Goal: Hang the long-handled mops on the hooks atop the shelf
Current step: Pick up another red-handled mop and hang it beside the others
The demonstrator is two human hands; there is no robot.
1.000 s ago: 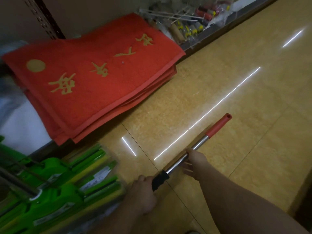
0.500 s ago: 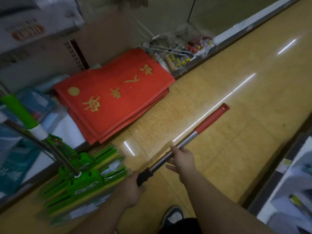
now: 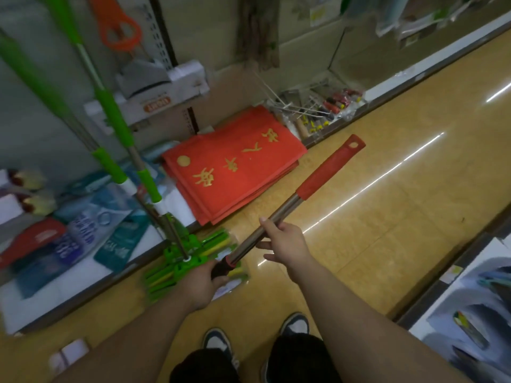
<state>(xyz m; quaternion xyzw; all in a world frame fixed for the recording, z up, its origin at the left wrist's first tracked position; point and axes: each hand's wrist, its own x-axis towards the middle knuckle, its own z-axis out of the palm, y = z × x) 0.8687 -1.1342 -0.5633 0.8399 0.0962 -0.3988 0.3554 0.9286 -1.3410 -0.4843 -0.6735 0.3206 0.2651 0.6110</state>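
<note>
I hold a long mop handle (image 3: 279, 214) slanting up to the right: a steel tube with a black collar low down and a red grip (image 3: 329, 170) ending in a hanging hole. My left hand (image 3: 200, 283) is wrapped around the black collar. My right hand (image 3: 284, 244) grips the steel tube higher up. The mop's head is hidden below my left hand. Green-handled mops (image 3: 116, 128) lean upright against the shelf on the left, their green heads (image 3: 182, 261) resting on the floor. No hooks are in sight.
A stack of red doormats (image 3: 235, 167) lies on the low shelf. Packaged goods (image 3: 69, 239) fill the shelf at left, small tools (image 3: 318, 111) lie beyond. Another shelf (image 3: 470, 313) borders the tan floor aisle (image 3: 387, 189) at right. My shoes (image 3: 218, 344) show below.
The handle has risen and tilted steeper in both hands. My view has pulled back and up, bringing the upright green mops, more shelf and my feet into sight.
</note>
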